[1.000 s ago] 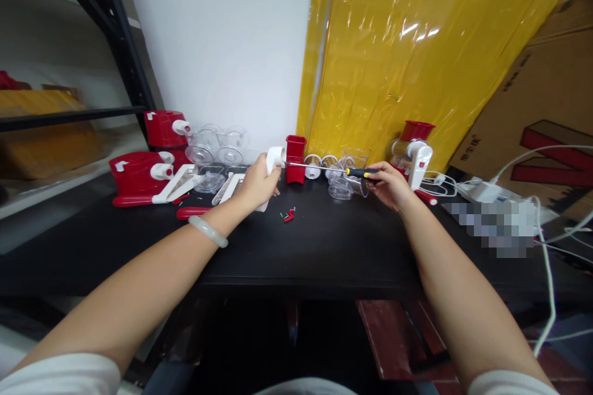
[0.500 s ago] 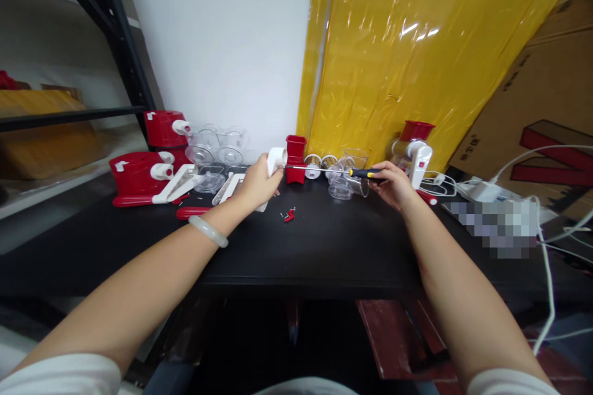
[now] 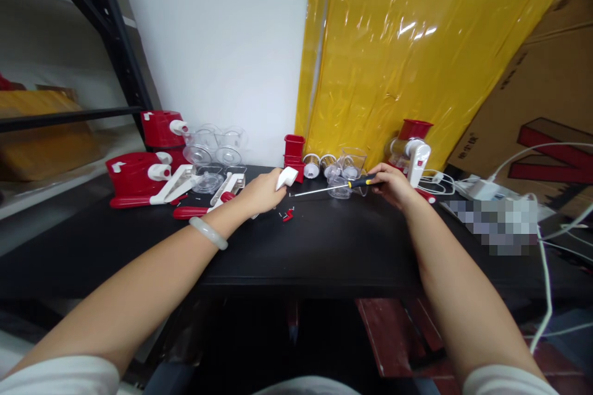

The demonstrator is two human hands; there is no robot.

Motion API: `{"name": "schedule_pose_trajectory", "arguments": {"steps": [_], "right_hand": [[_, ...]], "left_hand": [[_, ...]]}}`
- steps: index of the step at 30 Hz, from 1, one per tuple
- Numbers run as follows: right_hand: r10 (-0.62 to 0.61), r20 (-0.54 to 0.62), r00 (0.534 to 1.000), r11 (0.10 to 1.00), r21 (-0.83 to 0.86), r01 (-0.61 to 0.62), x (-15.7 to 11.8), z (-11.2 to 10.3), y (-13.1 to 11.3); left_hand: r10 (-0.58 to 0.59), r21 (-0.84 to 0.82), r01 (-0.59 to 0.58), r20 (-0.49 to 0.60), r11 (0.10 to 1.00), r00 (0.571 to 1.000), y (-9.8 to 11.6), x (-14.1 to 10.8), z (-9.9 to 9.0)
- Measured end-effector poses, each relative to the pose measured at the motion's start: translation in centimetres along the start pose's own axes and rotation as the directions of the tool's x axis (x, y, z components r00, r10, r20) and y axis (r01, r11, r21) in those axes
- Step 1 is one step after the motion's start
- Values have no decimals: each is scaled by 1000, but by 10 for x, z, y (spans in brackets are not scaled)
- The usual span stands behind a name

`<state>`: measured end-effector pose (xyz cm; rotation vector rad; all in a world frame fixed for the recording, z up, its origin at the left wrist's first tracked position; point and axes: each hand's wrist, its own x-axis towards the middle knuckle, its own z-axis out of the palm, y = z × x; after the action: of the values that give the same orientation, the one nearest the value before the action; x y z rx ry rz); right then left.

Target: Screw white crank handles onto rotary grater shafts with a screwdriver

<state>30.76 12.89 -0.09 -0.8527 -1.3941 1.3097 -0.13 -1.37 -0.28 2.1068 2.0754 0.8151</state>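
My left hand (image 3: 265, 192) is closed around a white plastic part (image 3: 287, 178), one end of which sticks out past the fingers. In my right hand (image 3: 391, 185) is a screwdriver (image 3: 356, 183) with a black and yellow handle, its long shaft pointing left. The screwdriver's tip lies near the white part, apart from it. Below the tip, small red pieces (image 3: 288, 216) and screws lie on the black table (image 3: 315, 253). A red hopper (image 3: 294, 149) stands just behind my left hand.
At left stand red grater bases (image 3: 132, 176) with white arms, near clear plastic housings (image 3: 208, 151). Drum blades (image 3: 311, 165) and more clear parts are at the back. An assembled red and white grater (image 3: 417, 148) stands right, beside white cables (image 3: 546, 271) and cardboard (image 3: 523, 92).
The white part in my left hand has turned and moved slightly down. The screwdriver's tip has come away from it and dropped lower, so the shaft now slopes down to the left.
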Motion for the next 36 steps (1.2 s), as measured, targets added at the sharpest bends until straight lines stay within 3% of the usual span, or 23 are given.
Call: {"name": "schedule_pose_trajectory", "arguments": {"steps": [13,36], "right_hand": [[43,25,999,994,-98,-40,0,2,1],[47,16,999,996,-79,-45,-3,6,0]], "left_hand": [[59,-83,-60,-8,995,998,0,1,3],[137,-8,-137,38,991,990,-5,0,8]]}}
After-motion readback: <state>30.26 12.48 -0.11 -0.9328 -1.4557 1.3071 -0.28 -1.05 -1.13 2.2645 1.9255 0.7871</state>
